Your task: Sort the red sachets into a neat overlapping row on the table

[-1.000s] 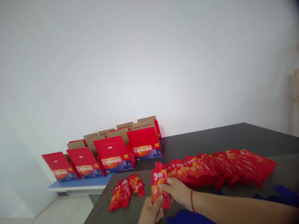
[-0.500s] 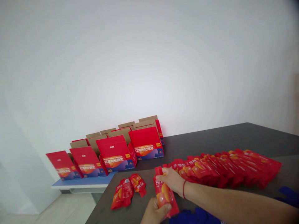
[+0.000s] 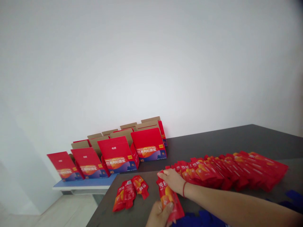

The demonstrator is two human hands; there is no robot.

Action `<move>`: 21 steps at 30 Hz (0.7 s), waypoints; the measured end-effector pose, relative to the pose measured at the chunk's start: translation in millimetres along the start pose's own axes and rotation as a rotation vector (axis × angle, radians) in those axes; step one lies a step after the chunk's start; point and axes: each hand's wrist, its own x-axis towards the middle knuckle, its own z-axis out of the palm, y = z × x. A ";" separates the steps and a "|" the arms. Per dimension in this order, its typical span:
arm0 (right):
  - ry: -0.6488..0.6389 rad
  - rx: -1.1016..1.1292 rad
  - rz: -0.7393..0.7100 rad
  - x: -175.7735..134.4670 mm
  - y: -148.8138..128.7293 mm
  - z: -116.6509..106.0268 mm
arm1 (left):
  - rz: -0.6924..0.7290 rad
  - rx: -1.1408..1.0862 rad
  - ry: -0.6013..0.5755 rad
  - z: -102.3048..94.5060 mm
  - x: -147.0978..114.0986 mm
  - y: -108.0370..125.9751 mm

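Held pouch (image 3: 166, 194): red, white-lettered, orange-patterned. Boxes (image 3: 116, 154): red, blue below. Tabletop (image 3: 208, 143): dark grey.

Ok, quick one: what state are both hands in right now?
Left hand: closed, holding the lower end of a red pouch.
Right hand: fingers over that pouch's upper end; whether closed on it cannot be told.

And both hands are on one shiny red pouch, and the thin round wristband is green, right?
Not quite: the head view shows the thin round wristband is red. The left hand and right hand are on one shiny red pouch.
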 end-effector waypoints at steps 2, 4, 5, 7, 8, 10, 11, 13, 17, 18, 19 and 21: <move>-0.045 0.098 -0.038 -5.0 -0.5 1.2 | -0.005 -0.055 0.031 -1.8 0.9 -4.6; -0.078 0.146 -0.082 -10.8 -0.8 4.4 | -0.012 -0.155 0.065 -2.0 1.9 -8.0; -0.076 0.133 -0.095 -13.1 -0.9 6.6 | -0.018 -0.204 0.080 -1.4 2.3 -8.9; -0.040 0.051 -0.100 -15.6 -1.0 11.3 | -0.020 -0.262 0.088 0.3 2.9 -8.9; -0.020 0.006 -0.099 -15.5 -1.2 13.1 | -0.013 -0.261 0.076 1.0 3.2 -8.4; -0.001 -0.097 -0.084 -12.7 -2.5 13.9 | 0.017 -0.232 0.047 1.1 3.8 -7.2; 0.001 -0.168 -0.067 -9.9 -3.4 12.2 | 0.035 -0.212 0.033 0.2 4.1 -6.9; 0.006 -0.319 -0.029 -1.6 -5.3 3.2 | 0.050 -0.136 0.011 -2.7 5.0 -7.1; 0.022 -0.500 0.045 26.0 -3.0 -34.8 | 0.037 0.151 0.029 -9.1 6.1 -6.7; 0.015 -0.525 0.069 33.9 -0.6 -45.8 | 0.050 0.206 0.068 -10.4 6.2 -5.8; 0.006 -0.548 0.088 41.6 2.4 -56.1 | 0.069 0.244 0.122 -11.7 6.5 -4.7; -0.018 -0.587 0.105 54.3 9.2 -71.6 | 0.104 0.285 0.246 -14.8 7.3 -3.1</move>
